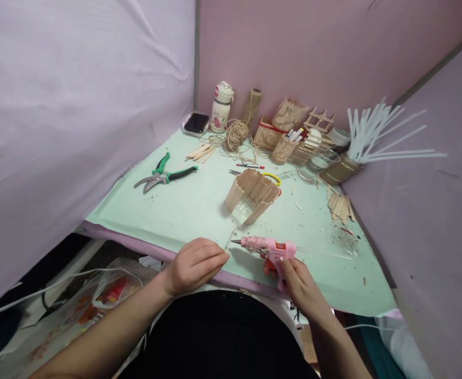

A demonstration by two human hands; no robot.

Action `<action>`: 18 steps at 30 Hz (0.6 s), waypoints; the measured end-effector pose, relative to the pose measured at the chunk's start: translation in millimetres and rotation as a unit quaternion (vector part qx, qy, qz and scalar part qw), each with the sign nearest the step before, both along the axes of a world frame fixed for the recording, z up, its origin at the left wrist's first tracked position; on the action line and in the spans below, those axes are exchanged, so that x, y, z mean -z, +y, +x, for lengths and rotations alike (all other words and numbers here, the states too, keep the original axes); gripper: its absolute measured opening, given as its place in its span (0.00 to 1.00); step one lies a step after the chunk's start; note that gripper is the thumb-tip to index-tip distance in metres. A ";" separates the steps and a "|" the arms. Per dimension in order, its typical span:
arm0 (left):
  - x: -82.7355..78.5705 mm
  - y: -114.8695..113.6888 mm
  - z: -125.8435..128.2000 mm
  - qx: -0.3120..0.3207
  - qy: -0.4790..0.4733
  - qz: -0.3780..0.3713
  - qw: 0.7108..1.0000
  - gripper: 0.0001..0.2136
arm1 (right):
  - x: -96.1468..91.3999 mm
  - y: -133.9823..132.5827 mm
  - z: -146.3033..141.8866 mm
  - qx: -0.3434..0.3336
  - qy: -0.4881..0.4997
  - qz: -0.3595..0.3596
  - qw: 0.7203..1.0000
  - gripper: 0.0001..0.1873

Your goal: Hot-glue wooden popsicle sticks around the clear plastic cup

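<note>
My right hand [300, 281] is wrapped round the handle of a pink hot glue gun [268, 246]. A clear glue stick [325, 253] juts from the gun's back end. My left hand [199, 266] is closed, with its fingertips pinching a thin pale stick [231, 236] that points up and away. The gun's metal nozzle is close to this stick; whether they touch I cannot tell. Just beyond both hands, a tilted container made of craft sticks [260, 189] rests on the table, its near side open and a clear base showing.
Green-handled pruning shears [161, 175] lie at the left. Behind stand a phone [196, 123], a bottle [220, 108], a twine ball [237, 135] and a pen holder [284, 149]. White glue sticks [373, 131] fan out at the right, above loose craft sticks [339, 205]. Yellow-handled scissors [272, 178] are behind the container.
</note>
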State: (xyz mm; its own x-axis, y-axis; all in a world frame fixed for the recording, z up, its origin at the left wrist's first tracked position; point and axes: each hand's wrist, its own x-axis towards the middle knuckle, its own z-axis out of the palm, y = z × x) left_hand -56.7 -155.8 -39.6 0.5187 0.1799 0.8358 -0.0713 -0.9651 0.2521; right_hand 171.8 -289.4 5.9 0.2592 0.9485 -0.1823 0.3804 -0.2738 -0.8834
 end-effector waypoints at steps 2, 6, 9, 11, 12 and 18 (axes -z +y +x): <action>-0.1 0.0 0.1 0.000 0.001 0.000 1.000 0.14 | -0.3 -0.4 -0.5 0.001 0.004 -0.002 1.000 0.36; 0.3 0.4 0.1 0.002 0.001 0.001 1.000 0.15 | -2.1 -0.7 -1.7 0.006 0.010 -0.004 1.000 0.36; 0.8 0.5 0.0 0.004 -0.001 0.001 1.000 0.15 | -2.9 -0.1 -2.2 0.007 0.012 -0.009 1.000 0.36; 1.0 0.5 -0.1 0.005 -0.002 0.001 1.000 0.15 | -2.6 0.4 -1.9 0.006 0.012 -0.012 1.000 0.36; 1.1 0.4 -0.1 0.007 -0.001 0.001 1.000 0.15 | -2.2 0.6 -1.7 0.005 0.011 -0.011 1.000 0.36; 1.5 0.1 -0.1 0.003 0.002 0.000 1.000 0.15 | -0.8 1.1 -1.0 0.008 0.013 -0.004 1.000 0.36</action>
